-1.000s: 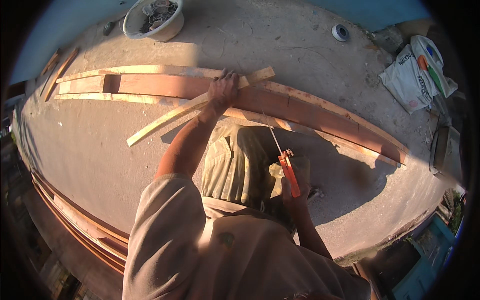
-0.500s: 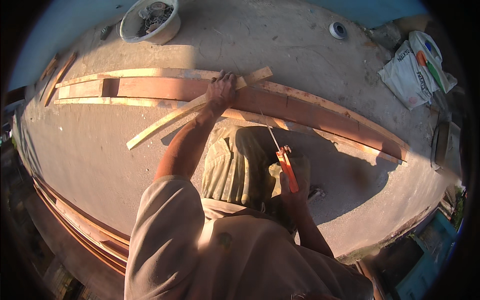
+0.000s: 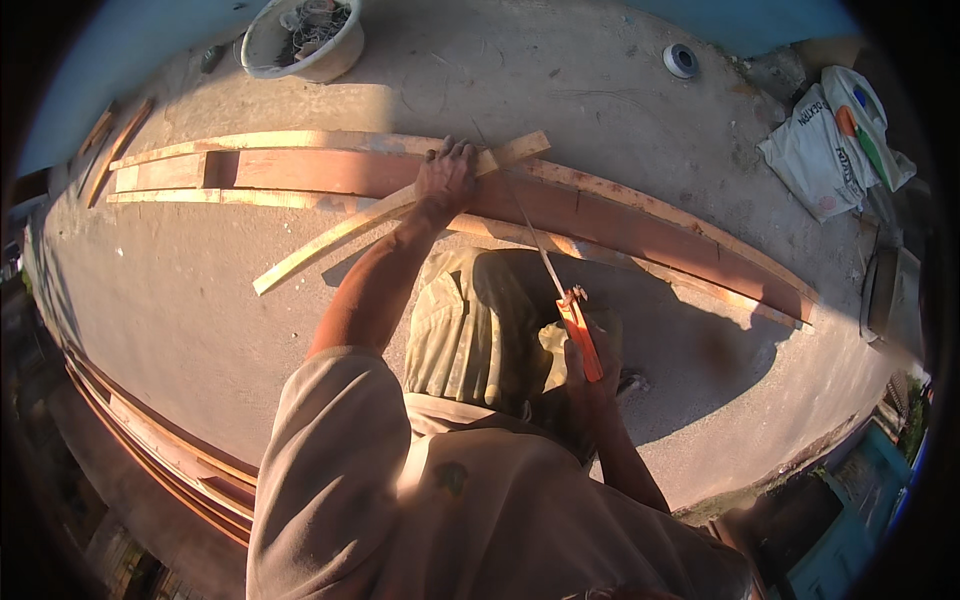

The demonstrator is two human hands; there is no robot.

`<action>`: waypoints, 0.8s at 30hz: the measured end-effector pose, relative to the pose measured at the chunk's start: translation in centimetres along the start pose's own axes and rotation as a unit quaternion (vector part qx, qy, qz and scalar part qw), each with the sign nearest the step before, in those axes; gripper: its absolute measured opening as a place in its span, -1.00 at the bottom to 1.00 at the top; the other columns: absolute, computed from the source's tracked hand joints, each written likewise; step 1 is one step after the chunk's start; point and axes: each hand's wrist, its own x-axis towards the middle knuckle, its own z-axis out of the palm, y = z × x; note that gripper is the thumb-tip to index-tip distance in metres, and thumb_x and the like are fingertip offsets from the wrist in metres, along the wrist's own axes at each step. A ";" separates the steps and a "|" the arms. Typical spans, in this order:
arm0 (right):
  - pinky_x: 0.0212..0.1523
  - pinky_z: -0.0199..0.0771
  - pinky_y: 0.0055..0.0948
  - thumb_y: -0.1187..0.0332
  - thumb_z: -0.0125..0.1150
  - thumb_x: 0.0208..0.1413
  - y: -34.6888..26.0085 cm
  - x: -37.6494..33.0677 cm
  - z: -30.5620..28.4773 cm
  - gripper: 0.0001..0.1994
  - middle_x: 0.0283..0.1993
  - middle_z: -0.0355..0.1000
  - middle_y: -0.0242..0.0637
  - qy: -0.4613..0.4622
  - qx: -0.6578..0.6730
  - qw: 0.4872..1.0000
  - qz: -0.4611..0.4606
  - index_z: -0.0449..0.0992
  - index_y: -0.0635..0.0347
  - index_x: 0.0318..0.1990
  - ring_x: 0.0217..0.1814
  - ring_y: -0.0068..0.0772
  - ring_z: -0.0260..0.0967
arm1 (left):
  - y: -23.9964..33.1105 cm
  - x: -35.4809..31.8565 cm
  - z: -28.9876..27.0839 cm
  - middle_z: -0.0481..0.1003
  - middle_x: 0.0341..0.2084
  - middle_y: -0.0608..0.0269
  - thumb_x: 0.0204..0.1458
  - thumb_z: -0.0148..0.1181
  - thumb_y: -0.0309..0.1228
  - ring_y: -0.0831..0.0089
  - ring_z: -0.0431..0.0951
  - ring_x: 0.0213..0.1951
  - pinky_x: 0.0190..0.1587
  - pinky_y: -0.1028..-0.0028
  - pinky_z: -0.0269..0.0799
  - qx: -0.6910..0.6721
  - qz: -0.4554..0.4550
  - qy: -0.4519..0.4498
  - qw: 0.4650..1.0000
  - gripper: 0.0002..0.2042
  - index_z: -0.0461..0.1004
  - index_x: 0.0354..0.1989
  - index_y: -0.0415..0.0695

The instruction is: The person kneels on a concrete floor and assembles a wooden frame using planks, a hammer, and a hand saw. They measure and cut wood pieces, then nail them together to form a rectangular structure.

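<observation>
My left hand (image 3: 447,178) is closed over a pale wooden strip (image 3: 335,240), pressing it where it lies slantwise across a long wooden frame. The frame has two pale side rails (image 3: 290,138) with a reddish-brown board (image 3: 320,175) between them. In my right hand (image 3: 590,362) is the orange handle (image 3: 580,335) of a handsaw. Its thin blade (image 3: 535,245) points up and away, crossing the strip's far end just right of my left hand. Whether the teeth have cut into the wood cannot be made out.
A white tub (image 3: 335,60) of tangled wire stands at the far left, and a roll (image 3: 680,61) lies at the far right. Beyond the frame's right end rests a white sack (image 3: 820,150). More long boards (image 3: 160,430) lie at the near left.
The saw has moved forward, its blade now reaching past the strip's far edge. My left hand stays in place on the strip.
</observation>
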 end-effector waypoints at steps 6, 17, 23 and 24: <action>-0.43 0.35 -0.35 0.28 0.19 0.15 -2.9 14.8 6.5 -0.80 -0.52 0.35 -0.11 -0.001 0.039 0.999 0.039 0.44 0.25 -0.29 -0.53 -0.12 0.27 | 1.1 0.1 -1.3 0.44 0.05 0.15 0.00 0.04 -0.31 0.13 0.27 0.26 0.17 0.06 0.22 0.015 -0.011 -0.017 1.000 -0.65 0.36 -0.02 -0.12; -0.38 0.40 -0.24 0.26 0.19 0.16 -0.7 11.3 5.6 -0.78 -0.56 0.35 -0.10 0.028 -0.039 0.999 -0.008 0.36 0.21 -0.36 -0.48 -0.14 0.40 | 1.3 0.5 -1.1 0.39 0.12 0.15 0.02 0.04 -0.30 0.16 0.19 0.31 0.18 0.04 0.20 0.001 0.012 -0.009 1.000 -0.65 0.35 -0.01 -0.13; -0.36 0.41 -0.23 0.25 0.15 0.17 -1.5 7.5 5.3 -0.76 -0.39 0.39 -0.07 0.041 0.028 0.999 -0.006 0.42 0.26 -0.19 -0.44 -0.11 0.39 | 0.5 0.0 -1.4 0.42 0.07 0.15 -0.02 0.11 -0.29 0.13 0.24 0.28 0.16 0.04 0.23 -0.013 -0.015 -0.018 1.000 -0.64 0.35 -0.03 -0.11; -0.19 0.46 -0.29 0.32 0.11 0.17 -3.5 5.0 1.6 -0.73 -0.24 0.46 -0.07 -0.064 0.015 0.993 0.100 0.43 0.31 -0.07 -0.25 -0.14 0.47 | 0.2 -0.5 -1.7 0.42 0.07 0.15 0.02 0.05 -0.31 0.14 0.25 0.27 0.16 0.08 0.25 -0.021 -0.028 -0.016 0.999 -0.67 0.36 -0.03 -0.12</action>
